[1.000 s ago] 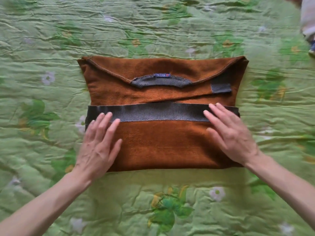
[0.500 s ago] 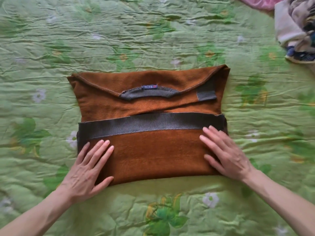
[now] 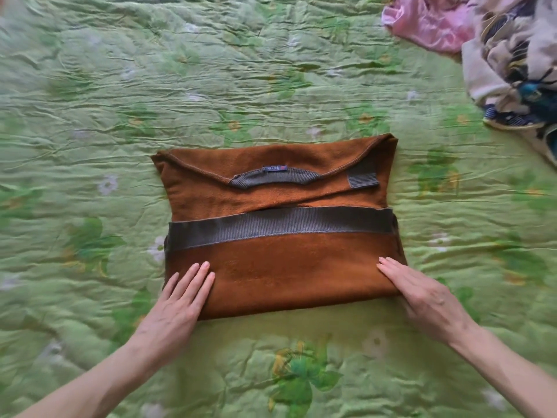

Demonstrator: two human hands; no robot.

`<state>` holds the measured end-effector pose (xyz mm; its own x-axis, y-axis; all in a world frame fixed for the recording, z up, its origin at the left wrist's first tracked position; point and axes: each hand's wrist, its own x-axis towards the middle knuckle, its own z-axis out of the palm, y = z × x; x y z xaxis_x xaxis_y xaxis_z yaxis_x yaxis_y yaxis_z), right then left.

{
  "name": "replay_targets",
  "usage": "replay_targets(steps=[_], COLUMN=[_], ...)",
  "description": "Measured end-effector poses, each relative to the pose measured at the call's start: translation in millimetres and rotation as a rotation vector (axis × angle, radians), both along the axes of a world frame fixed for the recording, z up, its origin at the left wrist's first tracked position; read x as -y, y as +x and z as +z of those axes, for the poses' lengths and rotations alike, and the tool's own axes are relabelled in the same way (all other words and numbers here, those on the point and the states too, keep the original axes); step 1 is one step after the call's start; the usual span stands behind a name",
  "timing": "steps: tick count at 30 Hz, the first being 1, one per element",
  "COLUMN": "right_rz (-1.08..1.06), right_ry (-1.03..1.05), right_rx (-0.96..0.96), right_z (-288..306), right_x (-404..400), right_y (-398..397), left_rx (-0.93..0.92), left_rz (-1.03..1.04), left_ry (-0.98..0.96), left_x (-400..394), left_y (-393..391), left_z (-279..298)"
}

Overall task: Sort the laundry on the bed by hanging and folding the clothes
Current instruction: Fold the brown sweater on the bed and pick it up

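Presently: brown sweater (image 3: 280, 236), folded once, centred on green quilt (image 3: 211, 86); left hand (image 3: 177, 306) and right hand (image 3: 422, 294) flat, fingers straight, pressing near corners; risk: uneven lifting lets tucked sleeves slip, loosening fold; unsorted laundry pile (image 3: 512, 64) far right.

A folded rust-brown sweater (image 3: 280, 236) is laid flat at the centre of a green floral quilt (image 3: 150, 86); its grey ribbed hem (image 3: 280, 226) is turned up across the middle; the left hand (image 3: 177, 300) is pressed flat at 7 o'clock and the right hand (image 3: 422, 294) at 4 o'clock, fingers straight; a heap of clothes (image 3: 512, 55) is seen at 2 o'clock, well apart.
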<state>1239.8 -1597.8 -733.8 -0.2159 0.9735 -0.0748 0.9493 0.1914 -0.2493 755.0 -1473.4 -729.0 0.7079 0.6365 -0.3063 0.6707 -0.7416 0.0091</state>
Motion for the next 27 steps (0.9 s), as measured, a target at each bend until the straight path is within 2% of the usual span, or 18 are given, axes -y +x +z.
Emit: replay_targets(steps=[2, 4, 6, 10, 13, 15, 19, 23, 25, 27], right_rz=[-0.058, -0.026, 0.001, 0.101, 0.075, -0.089, -0.499, -0.811, -0.893, -0.931], right_ry=[0.001, 0.016, 0.003, -0.034, -0.043, -0.025, -0.083, 0.134, 0.198, 0.24], right_rx=[0.007, 0.004, -0.023, 0.004, -0.029, -0.1, -0.355, -0.641, -0.718, -0.709], right_z=[11.6, 29.9, 49.6, 73.3, 80.4, 86.5, 97.0, 100.4, 90.5, 79.9], right_x=[7.6, 16.2, 24.7, 41.3, 46.9, 40.6, 9.7, -40.1, -68.7, -99.2], right_y=[2.3, 3.9, 5.8, 12.3, 18.4, 16.1, 12.2, 3.5, 3.7, 2.8], left_rx=[-0.075, -0.079, -0.101, 0.117, 0.316, 0.501, 0.745, 0.939, 0.978, 1.026], left_rz=[0.011, 0.044, 0.041, 0.044, 0.045, 0.116, 0.471, 0.811, 0.894, 0.964], left_ry=[-0.066, -0.143, -0.313, -0.423, -0.307, -0.217, -0.197, -0.267, -0.255, -0.208], left_x=[-2.5, -12.7, -22.0, -19.9, -23.2, -31.7, -53.8, -85.5, -101.5, -119.6], left_y=[-1.1, -8.0, -21.8, -50.6, -61.2, -66.0, -65.7, -43.8, -26.6, -7.9], left_z=[14.2, 24.3, 36.4, 57.4, 72.4, 80.6, 88.5, 83.8, 79.4, 73.3])
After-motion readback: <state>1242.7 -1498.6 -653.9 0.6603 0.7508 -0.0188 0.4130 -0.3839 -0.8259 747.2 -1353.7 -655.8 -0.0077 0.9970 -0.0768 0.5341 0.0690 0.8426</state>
